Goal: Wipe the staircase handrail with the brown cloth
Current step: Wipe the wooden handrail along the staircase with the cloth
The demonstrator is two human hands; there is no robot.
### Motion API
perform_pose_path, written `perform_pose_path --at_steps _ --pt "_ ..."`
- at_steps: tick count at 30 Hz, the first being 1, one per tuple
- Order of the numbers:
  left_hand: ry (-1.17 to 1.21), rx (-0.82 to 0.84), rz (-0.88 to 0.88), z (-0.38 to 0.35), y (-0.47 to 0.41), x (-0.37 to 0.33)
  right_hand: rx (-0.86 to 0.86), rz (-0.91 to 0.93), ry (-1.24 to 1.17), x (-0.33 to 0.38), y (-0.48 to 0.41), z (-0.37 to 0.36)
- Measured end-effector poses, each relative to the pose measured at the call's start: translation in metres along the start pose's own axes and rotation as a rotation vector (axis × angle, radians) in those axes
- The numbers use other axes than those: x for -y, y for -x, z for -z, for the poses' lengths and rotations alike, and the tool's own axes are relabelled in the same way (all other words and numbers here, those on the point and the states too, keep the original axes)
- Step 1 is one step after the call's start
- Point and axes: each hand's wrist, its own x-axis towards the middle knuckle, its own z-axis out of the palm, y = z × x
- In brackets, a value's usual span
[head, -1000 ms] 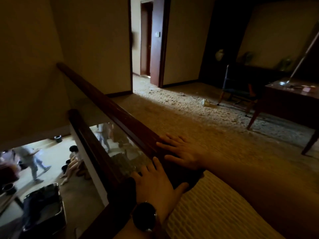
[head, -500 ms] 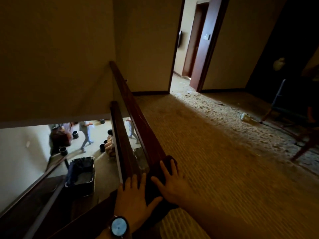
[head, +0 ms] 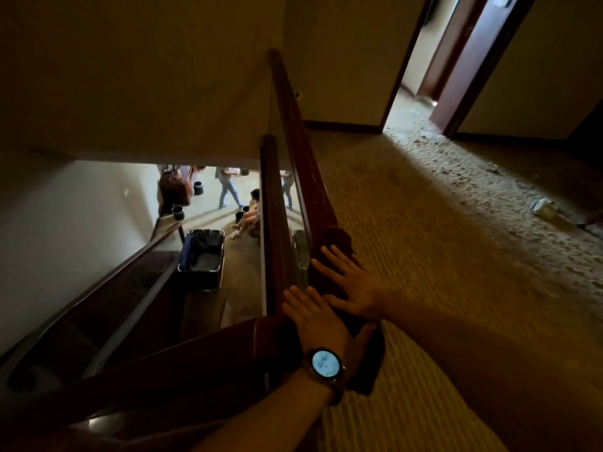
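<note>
Brown cloth (head: 336, 239) lies draped over the dark wooden handrail (head: 295, 132), near the corner where the rail turns toward the descending stair. Light is dim; the cloth's edges blend with the wood, so its full outline is hard to trace. One dark flap of it appears to hang off the rail on the carpet side, below the hands.

Right hand (head: 354, 288): palm down, fingers spread and flat, pressing on the cloth atop the rail. Not curled around anything.

Left hand (head: 318, 318): also flat, fingers extended forward, resting on the rail just behind and beside the right hand, thumb splayed toward the cloth. No closed grasp; whether the palm touches cloth or bare wood cannot be told. A wristwatch (head: 324, 363) with a lit pale-blue face sits on the left wrist.

Surroundings: a second, lower rail (head: 270, 203) runs parallel on the stairwell side, with a glass panel between. Patterned carpet (head: 424, 223) covers the landing to the right; a brighter strip of it leads to an open doorway (head: 421, 60). Down the stairwell, on the lower floor, a dark bin (head: 202, 252) stands, with people (head: 228, 187) near it, one seated.
</note>
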Motion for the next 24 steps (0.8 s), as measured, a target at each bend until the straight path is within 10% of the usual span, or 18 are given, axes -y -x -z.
perform_pose_path --at_steps 24 --pt "0.175 -0.269 0.407 0.02 -0.213 -0.075 -0.051 0.226 -0.171 -0.136 -0.187 0.021"
